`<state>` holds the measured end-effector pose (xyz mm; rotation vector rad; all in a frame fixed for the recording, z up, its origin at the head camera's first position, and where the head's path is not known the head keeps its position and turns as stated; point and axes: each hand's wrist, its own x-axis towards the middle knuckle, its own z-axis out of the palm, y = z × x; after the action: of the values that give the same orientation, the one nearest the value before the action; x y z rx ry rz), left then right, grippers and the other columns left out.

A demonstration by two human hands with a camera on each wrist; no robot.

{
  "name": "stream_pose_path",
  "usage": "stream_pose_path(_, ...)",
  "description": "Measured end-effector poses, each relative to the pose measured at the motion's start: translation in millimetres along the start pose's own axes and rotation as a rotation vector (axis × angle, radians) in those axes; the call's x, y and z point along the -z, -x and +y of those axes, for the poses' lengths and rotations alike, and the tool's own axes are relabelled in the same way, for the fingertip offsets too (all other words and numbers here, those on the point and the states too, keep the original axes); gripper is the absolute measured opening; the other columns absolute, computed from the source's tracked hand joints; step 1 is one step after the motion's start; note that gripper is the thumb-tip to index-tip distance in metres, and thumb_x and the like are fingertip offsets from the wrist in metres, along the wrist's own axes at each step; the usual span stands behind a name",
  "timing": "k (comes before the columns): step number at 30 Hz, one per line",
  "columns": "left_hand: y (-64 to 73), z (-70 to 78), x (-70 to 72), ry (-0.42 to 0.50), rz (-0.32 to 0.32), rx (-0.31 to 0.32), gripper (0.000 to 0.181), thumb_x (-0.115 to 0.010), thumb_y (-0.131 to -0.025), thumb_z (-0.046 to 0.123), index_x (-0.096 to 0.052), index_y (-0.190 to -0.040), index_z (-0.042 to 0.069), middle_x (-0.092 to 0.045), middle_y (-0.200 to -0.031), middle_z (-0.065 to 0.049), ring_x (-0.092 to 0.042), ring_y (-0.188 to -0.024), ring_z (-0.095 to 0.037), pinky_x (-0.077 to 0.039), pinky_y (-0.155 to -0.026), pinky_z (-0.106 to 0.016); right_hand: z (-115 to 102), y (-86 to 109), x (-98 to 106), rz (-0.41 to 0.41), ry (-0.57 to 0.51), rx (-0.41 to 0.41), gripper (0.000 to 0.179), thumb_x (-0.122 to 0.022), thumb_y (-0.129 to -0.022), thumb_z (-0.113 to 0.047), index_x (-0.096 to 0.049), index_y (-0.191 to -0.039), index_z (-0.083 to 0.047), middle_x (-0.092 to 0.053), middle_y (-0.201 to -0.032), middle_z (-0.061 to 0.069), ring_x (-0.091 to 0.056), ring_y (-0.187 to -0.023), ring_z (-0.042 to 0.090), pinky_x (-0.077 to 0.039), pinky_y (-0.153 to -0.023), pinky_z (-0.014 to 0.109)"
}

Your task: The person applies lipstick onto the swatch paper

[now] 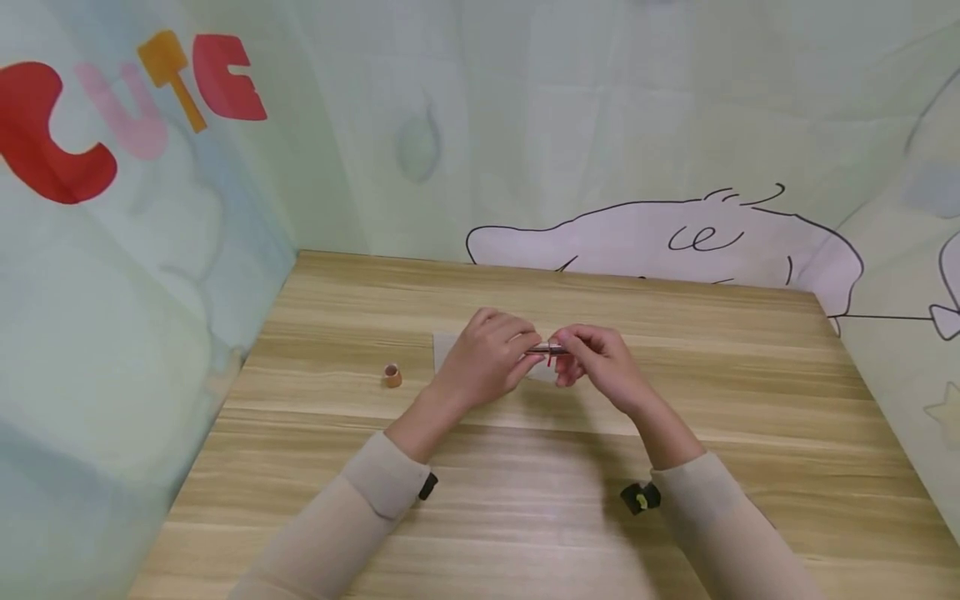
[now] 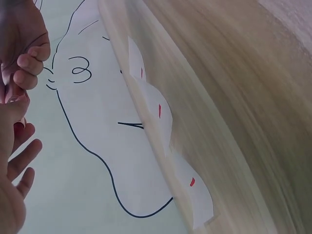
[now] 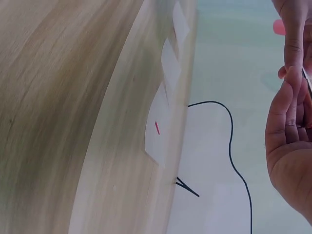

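My left hand and right hand meet over the table, pinching a slim dark rod with a silvery sheen between them. A small red bit shows at the middle of the rod; what kind of thing it is, I cannot tell. In the right wrist view only a short dark and light edge of the rod shows among the fingers. Under the hands lies a white sheet of paper, partly covered by the left hand. Short red marks show on the paper in both wrist views.
A small hollow copper-coloured cap stands left of the paper on the wood-grain table. Printed cloth walls rise along the table's back and sides.
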<state>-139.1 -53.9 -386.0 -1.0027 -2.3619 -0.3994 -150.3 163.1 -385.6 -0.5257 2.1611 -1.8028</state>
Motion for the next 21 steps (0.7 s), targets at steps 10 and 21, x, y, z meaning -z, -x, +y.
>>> stream_pose_path(10, 2.9, 2.4, 4.3, 0.073, -0.094, 0.089, 0.020, -0.074, -0.095, 0.028, -0.077, -0.100, 0.010, -0.075, -0.102, -0.002, -0.068, -0.102, -0.021, -0.048, -0.089, -0.036, -2.1, 1.7, -1.6, -0.015, 0.098, 0.020, 0.020, -0.061, -0.101, -0.008, -0.067, -0.112, 0.008, -0.068, -0.092, 0.023, -0.069, -0.074, 0.025, -0.060, -0.065, 0.034)
stream_pose_path(21, 2.9, 0.0, 7.9, 0.190, -0.202, 0.188, 0.020, -0.073, -0.095, 0.031, -0.078, -0.098, 0.012, -0.075, -0.102, 0.001, -0.068, -0.099, -0.018, -0.049, -0.089, -0.036, 0.6, 3.4, -0.9, -0.043, 0.176, 0.107, 0.019, -0.066, -0.098, -0.007, -0.070, -0.114, 0.003, -0.071, -0.100, 0.020, -0.070, -0.083, 0.026, -0.058, -0.068, 0.030)
